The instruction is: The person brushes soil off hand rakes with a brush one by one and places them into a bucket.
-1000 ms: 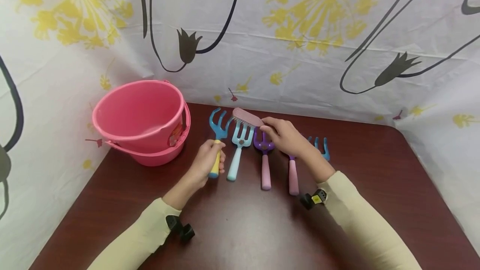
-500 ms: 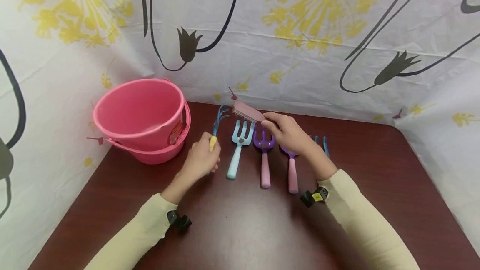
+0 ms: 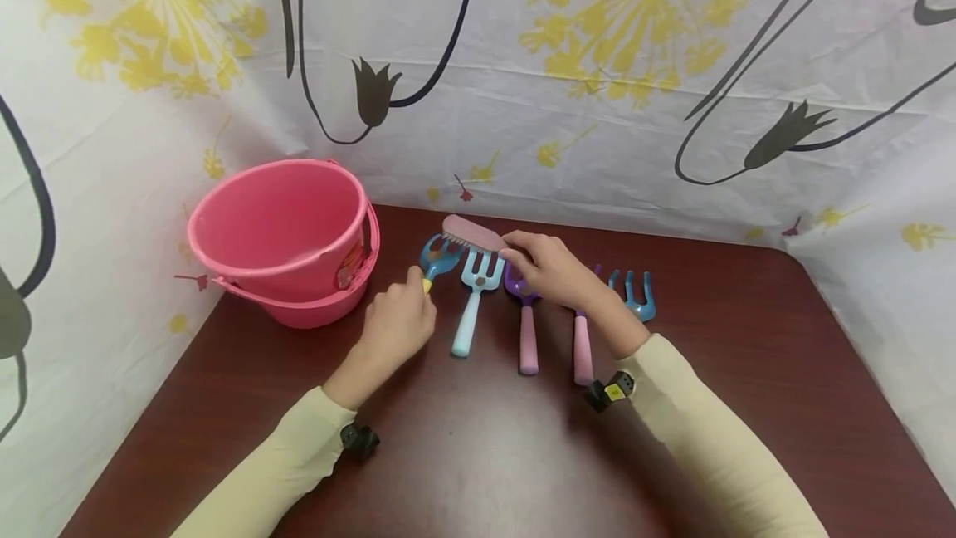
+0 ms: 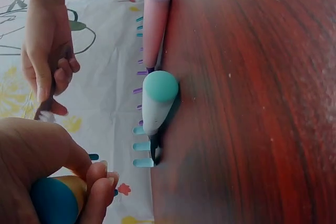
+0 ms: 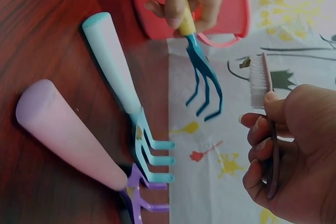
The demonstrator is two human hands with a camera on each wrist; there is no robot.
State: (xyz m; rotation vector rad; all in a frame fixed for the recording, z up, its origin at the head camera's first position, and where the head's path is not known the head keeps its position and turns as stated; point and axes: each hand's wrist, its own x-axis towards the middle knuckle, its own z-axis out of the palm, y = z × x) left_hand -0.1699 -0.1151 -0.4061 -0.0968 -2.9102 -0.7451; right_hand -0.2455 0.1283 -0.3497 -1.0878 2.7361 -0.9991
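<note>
In the head view my left hand (image 3: 397, 318) grips the yellow handle of a small blue hand rake (image 3: 441, 257), tines pointing away from me. The handle's blue end (image 4: 54, 201) shows in the left wrist view. My right hand (image 3: 554, 271) holds a pink scrubbing brush (image 3: 473, 233) by its handle, bristles facing the rake. The right wrist view shows the brush's white bristles (image 5: 258, 82) apart from the tines, with a small brown bit (image 5: 244, 63) by them. Below the brush lies a light-blue hand fork (image 3: 469, 322). A purple fork with a pink handle (image 3: 529, 339) lies beside it.
A pink bucket (image 3: 299, 289) stands at the left back of the dark wooden table (image 3: 463, 463). Under my right forearm lies another pink-handled tool (image 3: 583, 351), partly hidden. Blue tines (image 3: 641, 301) show right of it. A patterned cloth (image 3: 478, 106) hangs behind.
My left hand has turned the rake about its handle, edge-on half a second ago and now more face-on. My right hand has moved the brush left and slightly down, closer to the tines.
</note>
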